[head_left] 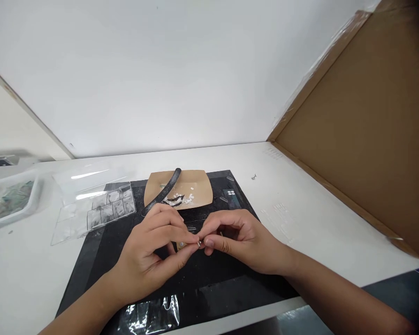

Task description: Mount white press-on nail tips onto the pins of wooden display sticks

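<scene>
Over a black mat, my left hand and my right hand meet fingertip to fingertip. Thumb and index finger of my left hand pinch a tiny pale, shiny piece, too small to name. My right hand is closed as well, its thumb and fingertips right beside that piece; what they grip is hidden. A small tan piece with a round silvery spot shows under my left fingers. Just beyond the hands sits a tan cardboard tray with white scraps, and a curved black nail file lies across it.
On the left stand an open clear compartment box with small bags inside and a white tub. Thin clear pieces and a small metallic bit lie at right. A cardboard wall rises on the right.
</scene>
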The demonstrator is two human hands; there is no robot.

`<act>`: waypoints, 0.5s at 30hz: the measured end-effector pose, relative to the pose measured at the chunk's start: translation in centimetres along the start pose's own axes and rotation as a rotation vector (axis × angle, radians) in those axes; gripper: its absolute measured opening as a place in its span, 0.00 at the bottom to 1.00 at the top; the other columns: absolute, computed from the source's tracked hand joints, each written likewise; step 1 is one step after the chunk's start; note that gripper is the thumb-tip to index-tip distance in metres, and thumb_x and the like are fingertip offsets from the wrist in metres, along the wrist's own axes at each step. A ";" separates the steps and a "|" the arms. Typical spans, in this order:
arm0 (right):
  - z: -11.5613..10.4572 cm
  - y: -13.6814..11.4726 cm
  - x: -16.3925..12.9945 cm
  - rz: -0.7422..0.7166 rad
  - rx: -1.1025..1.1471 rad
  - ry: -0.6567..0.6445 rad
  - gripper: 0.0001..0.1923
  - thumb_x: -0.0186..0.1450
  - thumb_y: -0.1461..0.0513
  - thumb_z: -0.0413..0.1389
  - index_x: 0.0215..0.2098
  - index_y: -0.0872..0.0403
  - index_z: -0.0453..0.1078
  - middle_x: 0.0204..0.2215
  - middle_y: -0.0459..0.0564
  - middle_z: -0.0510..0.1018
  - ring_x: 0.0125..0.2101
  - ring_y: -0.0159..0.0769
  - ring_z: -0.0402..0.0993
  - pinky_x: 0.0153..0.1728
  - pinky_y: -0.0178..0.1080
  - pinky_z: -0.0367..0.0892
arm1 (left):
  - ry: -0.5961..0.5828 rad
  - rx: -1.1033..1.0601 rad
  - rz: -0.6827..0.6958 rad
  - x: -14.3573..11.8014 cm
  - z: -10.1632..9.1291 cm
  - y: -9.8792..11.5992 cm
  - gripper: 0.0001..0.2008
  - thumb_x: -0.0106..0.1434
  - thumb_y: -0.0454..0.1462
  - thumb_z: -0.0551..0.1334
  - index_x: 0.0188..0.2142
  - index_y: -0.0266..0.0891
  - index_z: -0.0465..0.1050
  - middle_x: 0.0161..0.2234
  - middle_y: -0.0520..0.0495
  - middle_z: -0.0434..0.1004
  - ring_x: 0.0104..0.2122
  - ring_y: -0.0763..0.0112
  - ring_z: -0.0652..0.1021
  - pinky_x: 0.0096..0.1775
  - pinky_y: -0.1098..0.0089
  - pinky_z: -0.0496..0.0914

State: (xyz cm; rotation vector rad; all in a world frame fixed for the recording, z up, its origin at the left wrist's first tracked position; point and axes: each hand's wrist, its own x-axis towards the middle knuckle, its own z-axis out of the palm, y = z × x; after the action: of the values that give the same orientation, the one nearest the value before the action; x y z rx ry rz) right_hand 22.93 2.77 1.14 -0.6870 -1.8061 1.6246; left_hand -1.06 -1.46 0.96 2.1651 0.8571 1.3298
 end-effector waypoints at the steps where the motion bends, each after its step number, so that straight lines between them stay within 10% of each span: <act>1: 0.0 0.1 0.0 -0.026 -0.026 0.016 0.10 0.71 0.56 0.66 0.43 0.55 0.82 0.33 0.50 0.84 0.33 0.33 0.81 0.37 0.37 0.77 | 0.006 -0.040 -0.045 -0.1 0.1 0.0 0.11 0.66 0.28 0.70 0.45 0.43 0.81 0.35 0.46 0.80 0.41 0.64 0.78 0.31 0.72 0.77; 9: 0.1 0.4 0.1 -0.313 -0.268 0.101 0.05 0.71 0.63 0.65 0.44 0.52 0.82 0.36 0.50 0.85 0.33 0.33 0.79 0.36 0.38 0.76 | -0.025 -0.235 -0.297 -0.7 0.3 0.3 0.08 0.68 0.31 0.68 0.44 0.44 0.81 0.40 0.43 0.77 0.38 0.66 0.78 0.21 0.79 0.73; 15: 0.1 0.3 0.1 -0.334 -0.300 0.094 0.06 0.72 0.64 0.64 0.46 0.54 0.82 0.35 0.50 0.86 0.34 0.34 0.81 0.39 0.38 0.77 | 0.004 -0.105 -0.060 -0.3 0.2 0.2 0.10 0.66 0.26 0.69 0.44 0.41 0.81 0.35 0.45 0.78 0.40 0.66 0.77 0.31 0.74 0.76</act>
State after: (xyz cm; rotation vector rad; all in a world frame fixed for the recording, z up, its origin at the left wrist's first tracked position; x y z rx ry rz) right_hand 22.83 2.82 0.86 -0.5427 -1.9915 1.1009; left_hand -0.89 -1.79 0.83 2.0415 0.8290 1.3198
